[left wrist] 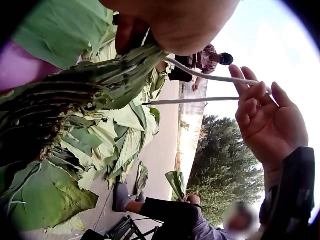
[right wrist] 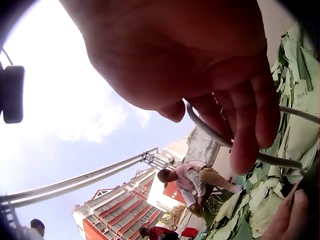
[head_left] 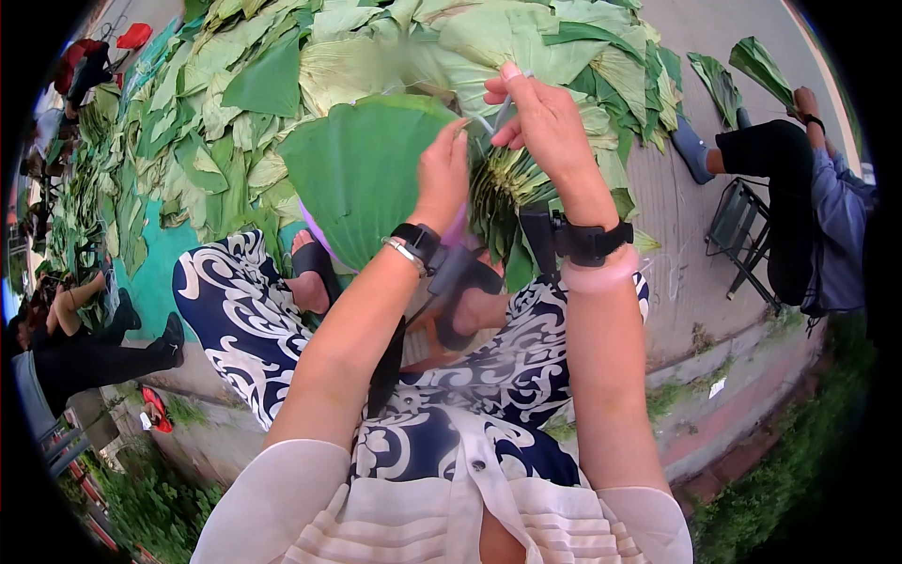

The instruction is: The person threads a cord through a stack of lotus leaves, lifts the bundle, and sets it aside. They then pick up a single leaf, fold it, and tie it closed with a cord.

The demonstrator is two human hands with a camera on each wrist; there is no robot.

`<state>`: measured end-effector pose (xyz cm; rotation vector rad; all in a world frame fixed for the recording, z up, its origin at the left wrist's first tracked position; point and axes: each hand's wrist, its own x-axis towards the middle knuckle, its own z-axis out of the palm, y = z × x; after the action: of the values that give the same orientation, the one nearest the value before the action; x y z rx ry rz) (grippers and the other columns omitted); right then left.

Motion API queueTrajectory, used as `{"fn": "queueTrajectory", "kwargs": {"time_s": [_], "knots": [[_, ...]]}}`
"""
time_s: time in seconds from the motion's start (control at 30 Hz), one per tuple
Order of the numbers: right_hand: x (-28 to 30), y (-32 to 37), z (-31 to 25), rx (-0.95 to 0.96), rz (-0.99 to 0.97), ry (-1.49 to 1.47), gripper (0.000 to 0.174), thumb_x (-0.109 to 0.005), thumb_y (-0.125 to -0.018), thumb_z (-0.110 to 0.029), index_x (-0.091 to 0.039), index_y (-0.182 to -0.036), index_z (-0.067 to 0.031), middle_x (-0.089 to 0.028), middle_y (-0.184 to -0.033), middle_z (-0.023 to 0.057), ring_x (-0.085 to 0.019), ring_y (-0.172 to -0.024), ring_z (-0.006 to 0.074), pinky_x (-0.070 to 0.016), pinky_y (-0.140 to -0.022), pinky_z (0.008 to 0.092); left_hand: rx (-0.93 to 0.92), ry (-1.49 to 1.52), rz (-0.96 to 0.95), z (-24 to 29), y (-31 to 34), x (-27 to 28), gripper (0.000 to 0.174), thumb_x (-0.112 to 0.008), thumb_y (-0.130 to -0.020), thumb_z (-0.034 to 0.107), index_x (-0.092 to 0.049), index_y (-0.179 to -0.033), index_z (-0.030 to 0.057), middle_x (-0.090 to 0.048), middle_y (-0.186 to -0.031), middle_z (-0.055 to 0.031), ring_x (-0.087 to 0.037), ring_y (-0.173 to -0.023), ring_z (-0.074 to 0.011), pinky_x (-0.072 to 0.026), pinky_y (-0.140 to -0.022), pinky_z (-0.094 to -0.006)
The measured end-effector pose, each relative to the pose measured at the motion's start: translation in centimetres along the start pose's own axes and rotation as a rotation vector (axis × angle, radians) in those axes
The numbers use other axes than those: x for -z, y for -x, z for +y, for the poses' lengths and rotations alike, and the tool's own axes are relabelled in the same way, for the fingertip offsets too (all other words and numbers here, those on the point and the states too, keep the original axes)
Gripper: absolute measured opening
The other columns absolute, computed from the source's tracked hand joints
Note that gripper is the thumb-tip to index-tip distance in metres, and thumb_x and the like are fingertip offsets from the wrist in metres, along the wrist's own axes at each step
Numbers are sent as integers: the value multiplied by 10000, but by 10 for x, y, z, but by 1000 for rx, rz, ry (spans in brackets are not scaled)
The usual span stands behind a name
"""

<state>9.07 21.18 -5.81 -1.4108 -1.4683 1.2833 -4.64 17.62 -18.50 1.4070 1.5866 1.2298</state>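
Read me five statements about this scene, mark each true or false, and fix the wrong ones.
1. The left hand holds a large green leaf. True.
2. The right hand holds a gray cord. True.
3. A pink bangle circles the left arm. False: the pink bangle circles the right arm.
4. The person at far right in the head view holds a leaf. True.
5. The wearer's trousers are plain red. False: the patterned trousers are navy and white.
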Motion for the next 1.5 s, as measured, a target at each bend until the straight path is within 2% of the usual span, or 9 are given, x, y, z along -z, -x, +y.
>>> {"fn": "queueTrajectory", "kwargs": {"time_s": [0.1, 0.23, 0.5, 0.63, 0.8, 0.9, 1.1, 1.23, 1.5], "knots": [[-7, -10, 23, -92, -39, 141, 558, -491, -939, -474, -639, -1060, 50, -683, -968, 107, -647, -604, 144, -465, -518, 255, 20, 93, -33, 7, -13, 13, 252, -500, -975, 149, -630, -1152, 26, -538, -694, 20, -452, -634, -53, -412, -583, -228], [-16, -17, 28, -147, -48, 207, 567, -497, -931, -486, -639, -1054, 48, -682, -972, 115, -666, -622, 166, -468, -505, 262, 5, 182, 7, 21, -21, 31, 255, -490, -968, 175, -620, -1127, 23, -621, -751, -124, -558, -688, -162, -472, -680, -316], [-17, -15, 25, 198, 557, 477, 370, -554, -887, -381, -650, -974, -35, -653, -980, 165, -628, -888, 349, -491, -762, 421, -3, 142, 8, 38, -25, 56, 268, -490, -968, 170, -610, -1125, -12, -663, -876, -116, -588, -787, -154, -475, -761, -300], [-33, -21, 56, -64, 59, 279, 347, -600, -828, -266, -646, -1062, -14, -669, -991, 193, -639, -918, 347, -499, -806, 398, 35, 175, -34, 49, -23, 60, 274, -483, -970, 164, -609, -1124, -24, -662, -878, -87, -577, -791, -135, -473, -755, -286], [-59, -25, 72, 50, 15, 138, 372, -677, -848, -149, -575, -1151, 41, -673, -877, 94, -654, -674, 150, -485, -526, 264, 34, 251, -1, 47, -22, 61, 272, -496, -979, 184, -631, -1150, 22, -598, -825, 2, -515, -730, -71, -461, -665, -242], [-57, -21, 55, -199, -109, 64, 411, -736, -747, -232, -636, -1056, 21, -700, -867, 154, -690, -817, 259, -530, -709, 360, 91, 267, -8, 49, -22, 66, 273, -504, -983, 198, -640, -1162, 44, -585, -831, 26, -507, -736, -52, -461, -656, -227], [-56, -33, 75, 56, -94, 154, 227, -706, -826, -190, -607, -897, 2, -626, -717, 51, -595, -583, 115, -444, -496, 260, 89, 296, -4, 58, -24, 72, 271, -498, -987, 199, -639, -1155, 39, -624, -881, 5, -539, -761, -57, -468, -661, -225], [-49, -11, 32, -184, -213, 12, 252, -701, -816, -243, -632, -831, -2, -624, -674, 54, -584, -567, 134, -449, -536, 293, 2, 266, 111, 55, -41, 79, 240, -511, -972, 180, -648, -1090, 22, -568, -692, -2, -502, -603, -77, -457, -574, -247], [-21, -3, 24, -24, -189, 204, 341, -675, -820, -349, -694, -802, -9, -632, -624, 67, -577, -555, 127, -450, -553, 287, 75, 425, 360, 41, -82, 141, 279, -452, -1002, 177, -577, -1165, -13, -635, -951, -61, -620, -776, -130, -558, -682, -294]]}}
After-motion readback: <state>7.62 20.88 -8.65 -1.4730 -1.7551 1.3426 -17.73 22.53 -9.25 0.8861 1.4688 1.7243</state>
